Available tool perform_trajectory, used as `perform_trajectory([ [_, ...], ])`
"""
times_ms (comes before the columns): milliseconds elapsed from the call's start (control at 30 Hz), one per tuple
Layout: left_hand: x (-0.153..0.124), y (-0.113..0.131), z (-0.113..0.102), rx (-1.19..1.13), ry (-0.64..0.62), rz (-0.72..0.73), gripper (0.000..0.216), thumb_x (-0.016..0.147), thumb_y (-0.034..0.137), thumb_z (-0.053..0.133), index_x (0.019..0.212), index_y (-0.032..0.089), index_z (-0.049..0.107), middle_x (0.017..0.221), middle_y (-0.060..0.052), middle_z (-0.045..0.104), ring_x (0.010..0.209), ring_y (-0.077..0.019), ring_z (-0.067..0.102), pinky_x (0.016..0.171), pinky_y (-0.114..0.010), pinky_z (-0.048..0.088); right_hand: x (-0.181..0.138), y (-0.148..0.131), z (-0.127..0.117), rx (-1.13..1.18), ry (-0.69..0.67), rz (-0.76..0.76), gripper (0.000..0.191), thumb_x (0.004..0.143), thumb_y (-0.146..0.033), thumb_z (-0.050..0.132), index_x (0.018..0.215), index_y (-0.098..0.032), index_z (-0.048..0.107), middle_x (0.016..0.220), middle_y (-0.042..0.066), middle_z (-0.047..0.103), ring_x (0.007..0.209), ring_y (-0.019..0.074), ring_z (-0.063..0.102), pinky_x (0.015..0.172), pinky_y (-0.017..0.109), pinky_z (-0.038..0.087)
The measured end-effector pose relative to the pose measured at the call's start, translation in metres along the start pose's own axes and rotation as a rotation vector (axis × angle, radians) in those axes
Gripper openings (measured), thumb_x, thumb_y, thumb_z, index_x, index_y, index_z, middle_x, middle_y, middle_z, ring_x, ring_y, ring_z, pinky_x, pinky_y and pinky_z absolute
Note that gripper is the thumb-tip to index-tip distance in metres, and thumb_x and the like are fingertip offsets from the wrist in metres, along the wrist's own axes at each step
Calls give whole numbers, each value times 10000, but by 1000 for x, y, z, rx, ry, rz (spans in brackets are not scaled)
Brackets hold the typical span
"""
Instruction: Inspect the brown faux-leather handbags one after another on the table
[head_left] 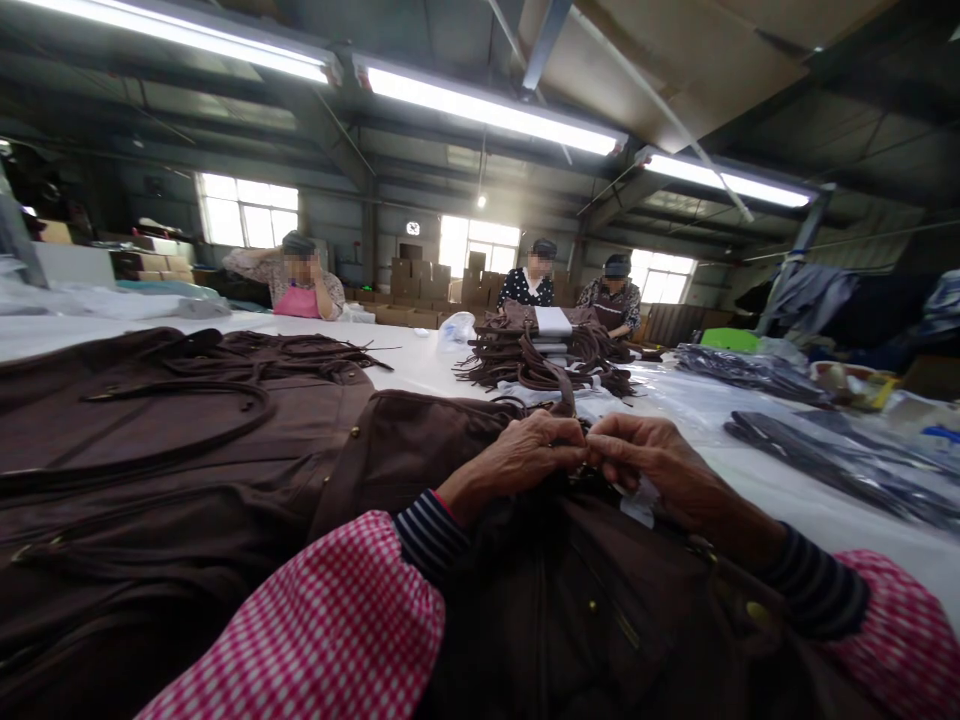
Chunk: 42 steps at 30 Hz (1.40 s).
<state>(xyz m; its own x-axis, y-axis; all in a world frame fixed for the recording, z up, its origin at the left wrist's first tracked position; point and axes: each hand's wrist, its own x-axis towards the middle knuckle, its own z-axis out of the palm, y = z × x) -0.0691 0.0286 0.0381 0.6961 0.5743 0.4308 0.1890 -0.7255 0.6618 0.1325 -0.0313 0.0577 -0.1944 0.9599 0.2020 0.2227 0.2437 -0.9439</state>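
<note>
A dark brown handbag (570,600) with brass-coloured fittings lies right in front of me. Above its top edge my left hand (525,450) and my right hand (660,465) meet, fingertips pinched together. What they pinch is too small and too covered to make out, though metal hardware shows just below the fingers. A small white tag (639,502) hangs beneath my right hand. Behind my left hand lies another brown bag (420,440), and a brown strap (556,385) rises just beyond my fingers.
More brown bags with handles (165,430) cover the left of the white table (409,355). A stack of brown straps (517,345) stands ahead. Plastic-wrapped dark pieces (825,455) lie at the right. Three people work across the table, with cardboard boxes (420,280) behind them.
</note>
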Motion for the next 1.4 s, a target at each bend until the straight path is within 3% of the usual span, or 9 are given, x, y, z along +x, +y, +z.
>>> perform_trajectory([
  [167,0,0,2,3,27,-10,272,918,440,602,912,204,738,888,-19,648,983,-216,575,887,-290,459,0,3,-2,-57,15,-46,319,797,-463,796,765,-155,718,598,10,649,476,79,477,447,218,312],
  [333,1,1,3,-37,49,6,291,932,409,584,876,167,734,902,-40,670,931,-198,594,821,-265,462,2,11,0,58,81,-13,331,755,-472,831,755,-160,720,581,-8,623,468,75,463,433,215,297],
  [600,0,5,5,4,103,-3,272,925,402,588,875,183,741,909,-37,654,953,-205,576,844,-288,444,-2,8,8,158,108,28,317,707,-429,865,716,-165,691,599,-8,633,452,63,435,418,215,261],
  [900,-2,7,5,-17,123,-10,293,923,414,604,808,167,712,880,-46,656,941,-207,561,855,-303,432,-3,9,17,183,106,23,325,679,-421,873,682,-164,675,622,1,666,464,72,485,429,217,320],
  [1200,-3,6,6,32,152,4,325,960,451,588,893,174,744,891,-42,650,928,-195,565,837,-298,419,0,20,25,304,199,-39,339,686,-452,864,700,-168,680,631,-5,659,481,71,481,446,215,326],
  [1300,-4,5,9,119,182,-21,276,955,444,613,959,202,745,990,-45,664,965,-198,588,867,-307,436,2,18,19,257,211,-87,344,715,-477,837,725,-173,677,650,3,669,478,85,492,449,231,343],
  [1400,-6,8,11,284,165,29,192,933,341,669,1096,246,706,1143,-39,678,1122,-219,577,971,-345,424,-5,15,-4,113,238,-139,330,743,-485,804,737,-180,680,638,4,650,508,112,514,479,255,384],
])
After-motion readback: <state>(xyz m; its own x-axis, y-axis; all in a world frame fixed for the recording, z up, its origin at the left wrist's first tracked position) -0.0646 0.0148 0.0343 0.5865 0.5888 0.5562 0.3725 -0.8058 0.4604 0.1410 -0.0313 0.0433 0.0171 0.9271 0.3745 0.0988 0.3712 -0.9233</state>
